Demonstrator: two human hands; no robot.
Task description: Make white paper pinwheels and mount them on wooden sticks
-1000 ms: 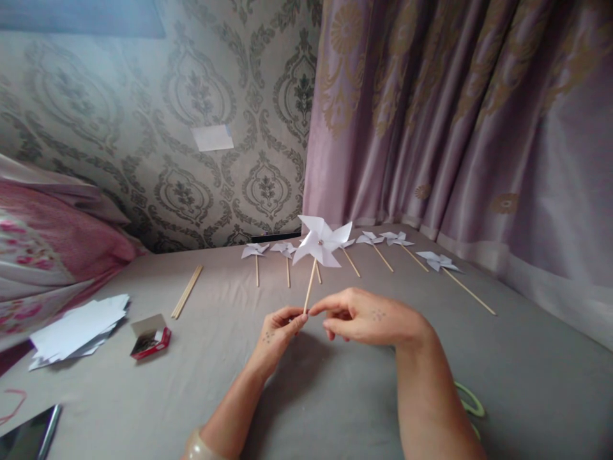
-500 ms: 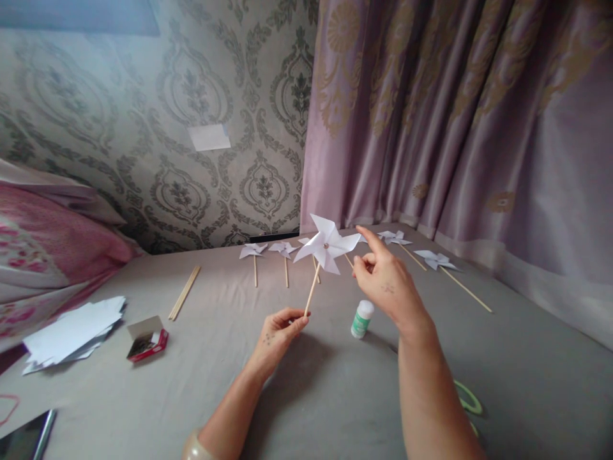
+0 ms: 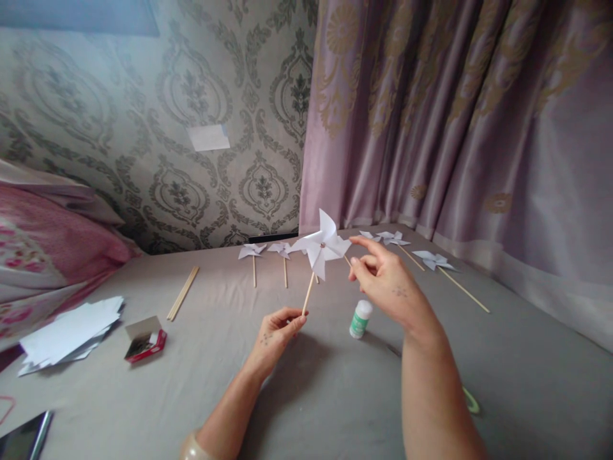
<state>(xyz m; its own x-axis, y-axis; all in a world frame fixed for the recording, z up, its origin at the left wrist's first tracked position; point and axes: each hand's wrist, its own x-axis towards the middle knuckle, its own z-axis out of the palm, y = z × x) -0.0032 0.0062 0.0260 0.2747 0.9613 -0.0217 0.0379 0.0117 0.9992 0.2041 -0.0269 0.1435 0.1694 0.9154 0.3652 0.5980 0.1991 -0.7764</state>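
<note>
A white paper pinwheel [image 3: 320,245] with a small pin at its centre stands raised on a thin wooden stick [image 3: 309,294]. My left hand [image 3: 275,335] is closed round the lower end of that stick. To the right of the blades is my right hand [image 3: 383,275], its index finger stretched toward a blade tip and the other fingers curled loosely. Nothing is held in it, and whether the fingertip touches the paper I cannot tell. Below and between the hands a white and green glue bottle [image 3: 361,319] stands upright on the cloth.
Several finished pinwheels [image 3: 435,260] lie along the back. On the left are wooden sticks [image 3: 183,294], a stack of white paper [image 3: 71,335], a small red box of pins [image 3: 145,340] and a phone [image 3: 26,437]. Green-handled scissors [image 3: 472,401] are partly hidden by my right forearm.
The pinwheel's blades have turned on the stick. My right index finger has dropped slightly and bent, and my right forearm has shifted a little. My left hand keeps its grip.
</note>
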